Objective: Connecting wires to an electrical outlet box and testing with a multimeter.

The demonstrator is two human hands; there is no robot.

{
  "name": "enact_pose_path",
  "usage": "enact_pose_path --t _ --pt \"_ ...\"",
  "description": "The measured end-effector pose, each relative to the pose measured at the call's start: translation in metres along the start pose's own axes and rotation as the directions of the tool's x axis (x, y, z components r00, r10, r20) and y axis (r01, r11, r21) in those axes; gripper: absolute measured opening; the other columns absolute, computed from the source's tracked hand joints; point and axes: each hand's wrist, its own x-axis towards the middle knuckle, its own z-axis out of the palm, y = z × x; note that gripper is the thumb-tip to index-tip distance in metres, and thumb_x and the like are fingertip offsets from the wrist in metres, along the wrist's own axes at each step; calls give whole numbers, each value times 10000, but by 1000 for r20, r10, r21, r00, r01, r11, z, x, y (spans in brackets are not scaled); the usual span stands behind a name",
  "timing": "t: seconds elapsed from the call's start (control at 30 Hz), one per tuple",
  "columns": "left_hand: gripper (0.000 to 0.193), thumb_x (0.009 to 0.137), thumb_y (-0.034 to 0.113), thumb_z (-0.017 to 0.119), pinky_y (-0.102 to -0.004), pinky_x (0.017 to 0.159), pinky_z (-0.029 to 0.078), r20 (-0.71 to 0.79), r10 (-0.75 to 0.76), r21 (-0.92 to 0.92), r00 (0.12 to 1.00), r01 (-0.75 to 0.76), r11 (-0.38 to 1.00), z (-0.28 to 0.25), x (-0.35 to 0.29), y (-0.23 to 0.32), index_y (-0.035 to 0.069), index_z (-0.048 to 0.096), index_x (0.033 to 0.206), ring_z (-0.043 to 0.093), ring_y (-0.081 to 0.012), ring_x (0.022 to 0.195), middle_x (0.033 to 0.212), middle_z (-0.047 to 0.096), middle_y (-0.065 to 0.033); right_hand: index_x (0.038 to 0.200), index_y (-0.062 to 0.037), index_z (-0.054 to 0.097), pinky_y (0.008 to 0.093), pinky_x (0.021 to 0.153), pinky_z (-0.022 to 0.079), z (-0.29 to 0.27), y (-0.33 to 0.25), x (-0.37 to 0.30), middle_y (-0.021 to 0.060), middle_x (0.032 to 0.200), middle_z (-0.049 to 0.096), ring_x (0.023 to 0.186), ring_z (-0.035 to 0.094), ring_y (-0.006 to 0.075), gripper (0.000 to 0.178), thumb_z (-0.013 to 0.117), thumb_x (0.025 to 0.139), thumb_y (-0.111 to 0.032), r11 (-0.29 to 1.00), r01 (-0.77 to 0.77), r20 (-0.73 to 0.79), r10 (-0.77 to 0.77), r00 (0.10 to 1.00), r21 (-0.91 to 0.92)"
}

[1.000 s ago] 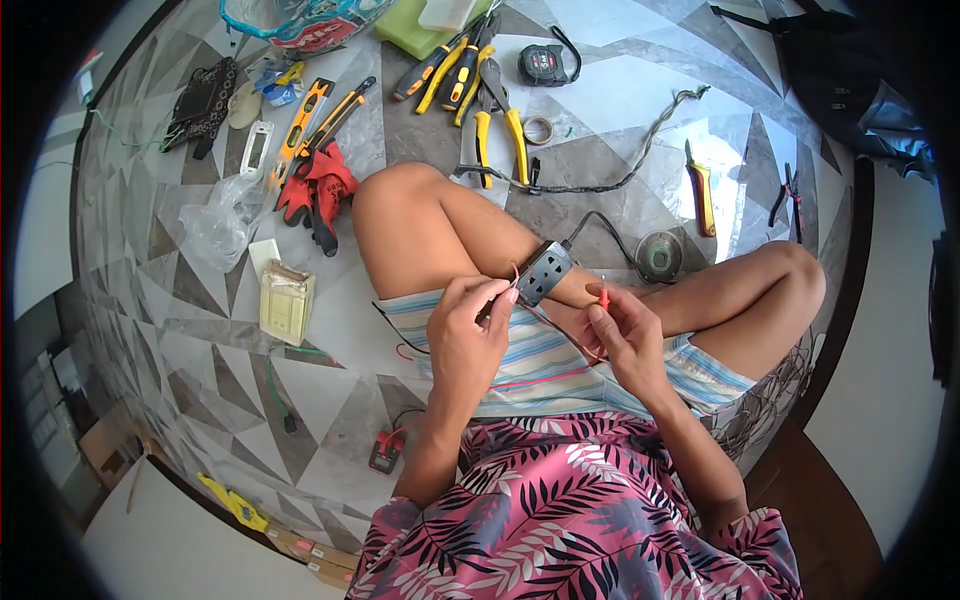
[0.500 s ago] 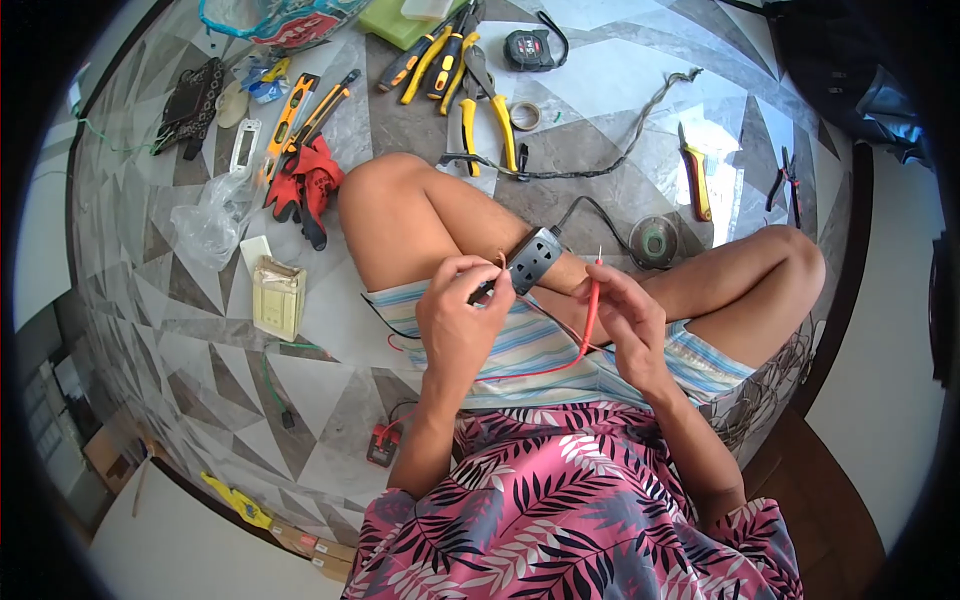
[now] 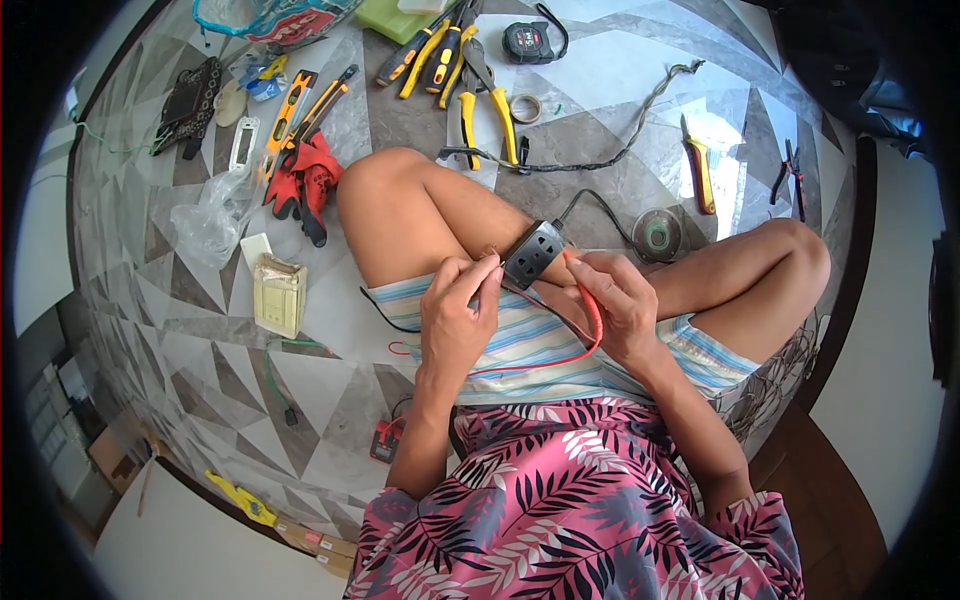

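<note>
A black rectangular plastic socket block [image 3: 533, 255] is lying at a slant by the person's shin, at the centre of the work, its slotted face turning up; a dark cable [image 3: 596, 199] is leaving it at one o'clock and curving toward a clear round spool with a green middle [image 3: 657, 236] at three o'clock. At eight o'clock from the block, the left hand [image 3: 458, 300] is pinching, thumb against fingers, around a thin wire end with a copper-coloured tip [image 3: 493, 251]; whatever else the palm is hiding cannot be told. At four o'clock, the right hand [image 3: 618, 303] is clamping its fingertips on a slim red plastic test probe [image 3: 592, 300], whose flexible red lead [image 3: 560, 362] is looping down across the lap. A small red-and-black meter [image 3: 385, 440] is sitting on the floor at seven o'clock. The block is probably being stiff and light, its smooth shell a little slippery, so its long side edges are offering the best hold, clear of the slots. The probe is likely being rigid and light, best taken behind its tip like a pen, while its soft lead is giving no support. The copper tip is looking bendable and apt to fray, so the insulated part just behind it is seeming the safer grip.
</note>
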Motion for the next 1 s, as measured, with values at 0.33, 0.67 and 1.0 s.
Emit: enact_pose_path --t 0.33,0.67,1.0 --pt "155 976 108 614 -424 886 499 60 105 203 993 -115 972 -8 3 -24 -1 721 1003 639 -321 971 1026 676 -156 1090 -70 711 378 624 517 18 0 -13 101 931 622 811 640 266 320 723 772 -107 988 150 18 -150 988 26" --pt "211 1022 106 580 -372 851 542 131 -143 -77 981 154 985 6 -4 -25 -66 653 1121 672 -252 945 1043 662 -160 1040 12 666 377 684 565 5 0 -18 130 1043 617 850 669 283 246 712 803 -36 992 92 -138 -80 987 85" --pt "220 1023 112 581 -334 792 568 88 -135 16 987 134 991 5 -3 -16 -70 649 1128 671 -211 922 1081 610 -141 985 -1 668 382 656 548 -4 4 -16 111 977 626 816 659 290 229 729 765 -21 989 112 -168 -95 981 92"
